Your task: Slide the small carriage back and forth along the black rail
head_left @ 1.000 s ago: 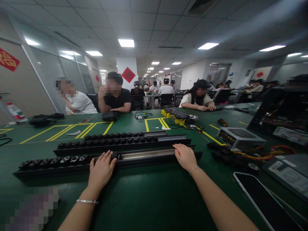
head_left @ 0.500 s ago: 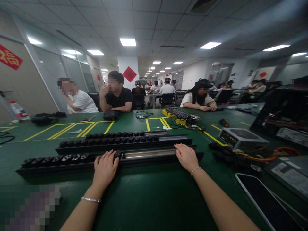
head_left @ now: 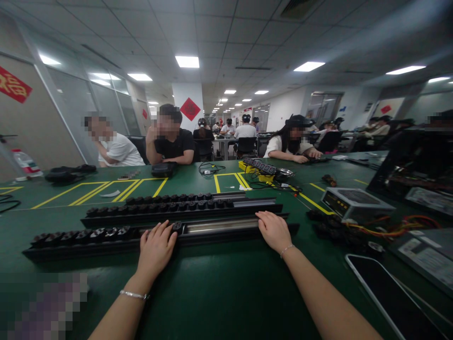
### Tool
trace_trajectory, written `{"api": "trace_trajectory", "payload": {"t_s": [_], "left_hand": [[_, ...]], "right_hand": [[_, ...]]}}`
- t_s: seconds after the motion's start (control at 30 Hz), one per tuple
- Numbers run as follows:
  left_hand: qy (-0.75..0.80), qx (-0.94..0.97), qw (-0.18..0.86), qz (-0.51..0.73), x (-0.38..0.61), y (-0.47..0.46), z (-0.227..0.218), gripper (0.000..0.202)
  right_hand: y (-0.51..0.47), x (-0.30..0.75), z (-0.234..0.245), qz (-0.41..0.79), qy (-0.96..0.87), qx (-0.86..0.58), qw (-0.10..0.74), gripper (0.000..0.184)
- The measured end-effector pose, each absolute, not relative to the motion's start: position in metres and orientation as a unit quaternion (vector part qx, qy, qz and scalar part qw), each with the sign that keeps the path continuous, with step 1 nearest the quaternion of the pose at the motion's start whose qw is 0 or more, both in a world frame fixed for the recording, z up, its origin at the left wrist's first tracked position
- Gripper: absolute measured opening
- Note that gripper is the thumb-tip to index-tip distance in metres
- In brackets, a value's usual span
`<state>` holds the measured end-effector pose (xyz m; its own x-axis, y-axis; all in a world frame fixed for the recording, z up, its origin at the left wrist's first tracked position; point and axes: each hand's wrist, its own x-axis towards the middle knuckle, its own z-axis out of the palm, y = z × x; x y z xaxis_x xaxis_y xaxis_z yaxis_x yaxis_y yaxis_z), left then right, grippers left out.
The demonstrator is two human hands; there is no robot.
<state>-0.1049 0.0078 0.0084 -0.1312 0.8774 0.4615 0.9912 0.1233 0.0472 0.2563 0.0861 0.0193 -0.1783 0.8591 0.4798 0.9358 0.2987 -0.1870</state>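
Left hand open, fingertips against end socket on near rail; right hand open, bracing rail. Likely sliding socket along; needs steady push.

Even, fairly bright indoor light comes from rectangular white ceiling panels, set in rows that recede down the room. Shadows on the dark green worktop are soft and faint. They are densest along the near edge of the long black rail with a bare metal channel, whose metal returns a pale streak of glare. Wide-angle distortion bends straight lines towards the frame edges, and the upper right corner is smeared. The centre is fairly sharp. Pixelated blocks mask parts of the background and the worktop's near left corner.
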Motion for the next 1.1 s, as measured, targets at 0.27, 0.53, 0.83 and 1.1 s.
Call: {"api": "trace_trajectory", "payload": {"t_s": [0.27,0.53,0.83,1.1], "left_hand": [[-0.722,-0.647,0.176,-0.17,-0.103,0.008,0.007,0.045],[-0.716,-0.655,0.177,-0.163,-0.096,0.008,0.009,0.046],[-0.717,-0.656,0.172,-0.162,-0.097,0.008,0.009,0.046],[-0.718,-0.656,0.168,-0.16,-0.095,0.007,0.01,0.046]], "right_hand": [[0.089,0.257,0.016,-0.089,-0.765,-0.577,0.27,0.037],[0.089,0.259,0.014,-0.085,-0.763,-0.571,0.291,0.034],[0.089,0.259,0.013,-0.085,-0.755,-0.57,0.312,0.03],[0.091,0.26,0.011,-0.102,-0.753,-0.569,0.316,0.029]]}}
